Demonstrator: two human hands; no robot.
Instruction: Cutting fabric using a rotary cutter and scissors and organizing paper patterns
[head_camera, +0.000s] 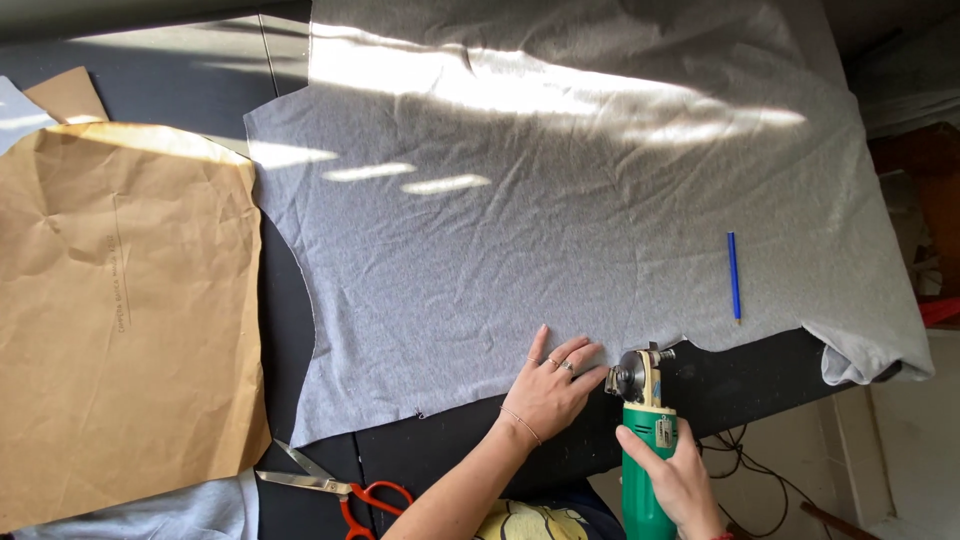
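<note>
Meanwhile, the left hand (552, 385) lies flat, fingers spread, on grey fabric (560, 220) near its cut edge — just right, the right hand (680, 480) grips a green rotary cutter (643, 420) (blade pointing far), touching that edge.

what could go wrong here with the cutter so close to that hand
1. The left hand lies flat on the grey fabric with its fingertips right beside the blade of the green cutter that the right hand grips; a slip might nick a finger.
2. The fabric is wrinkled near the top, so the cut edge may wander.
3. The cord hangs off the table edge and might snag.
</note>
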